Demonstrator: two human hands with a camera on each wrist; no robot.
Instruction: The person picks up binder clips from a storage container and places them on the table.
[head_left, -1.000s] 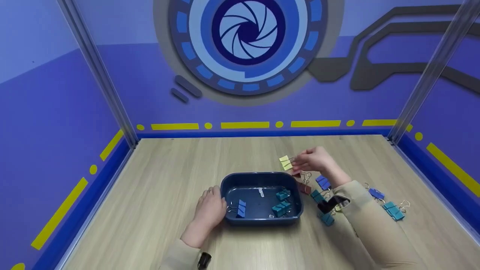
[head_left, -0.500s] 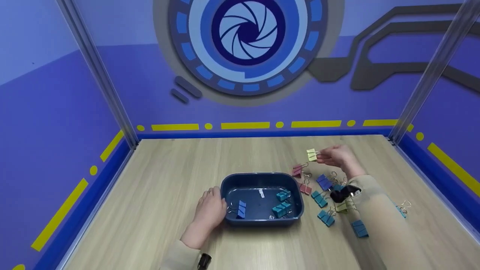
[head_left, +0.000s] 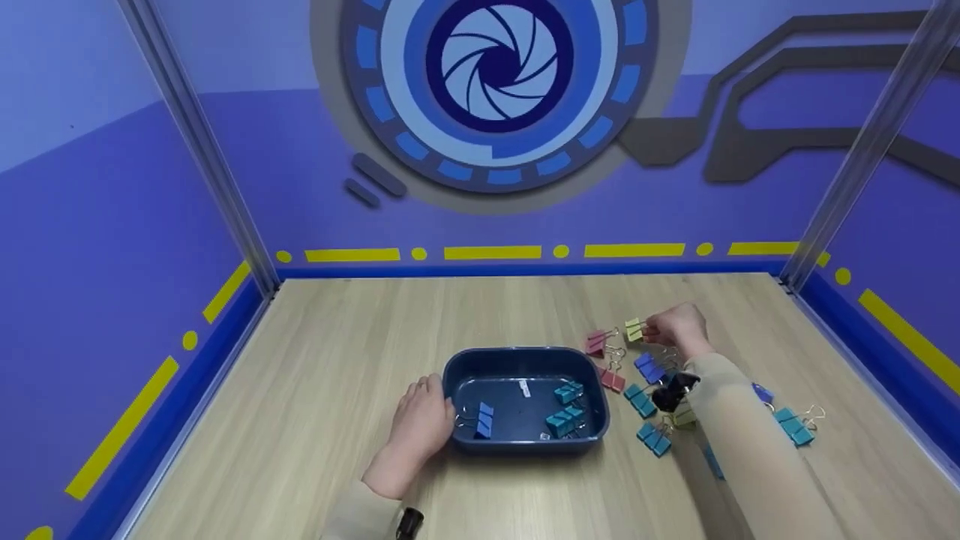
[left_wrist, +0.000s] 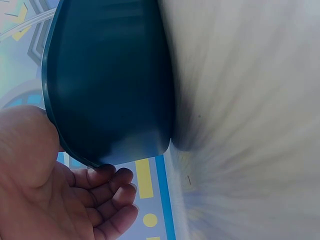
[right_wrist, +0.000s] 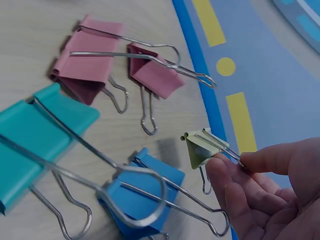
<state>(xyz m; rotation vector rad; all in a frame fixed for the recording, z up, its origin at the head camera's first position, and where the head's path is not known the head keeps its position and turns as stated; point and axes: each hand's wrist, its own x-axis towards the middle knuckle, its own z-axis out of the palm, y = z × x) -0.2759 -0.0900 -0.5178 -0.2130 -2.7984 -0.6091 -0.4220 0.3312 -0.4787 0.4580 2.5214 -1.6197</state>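
Observation:
My right hand (head_left: pixel 681 328) pinches a small yellow binder clip (head_left: pixel 634 330) by a wire handle, thumb against fingers. The right wrist view shows this yellow clip (right_wrist: pixel 202 150) low over the table, beyond a blue binder clip (right_wrist: pixel 150 187). Two red binder clips (head_left: pixel 611 379) lie just left of it, beside the tub. My left hand (head_left: pixel 420 420) holds the left wall of a dark blue plastic tub (head_left: pixel 525 445). In the left wrist view its fingertips curl against the rim of the tub (left_wrist: pixel 110 85). Inside the tub are a blue clip (head_left: pixel 484 420) and teal clips (head_left: pixel 564 421).
Right of the tub lie several more binder clips: a teal one (head_left: pixel 654 439), a blue one (head_left: pixel 649 367) and another teal one (head_left: pixel 793 426) farther right. The right forearm covers part of this group. Purple panels (head_left: pixel 480 225) wall the wooden table (head_left: pixel 360 322) at the back and sides.
My right hand has carried the yellow clip rightward from behind the tub's right corner, then lowered it behind the blue clip. The left hand and the tub have stayed in place.

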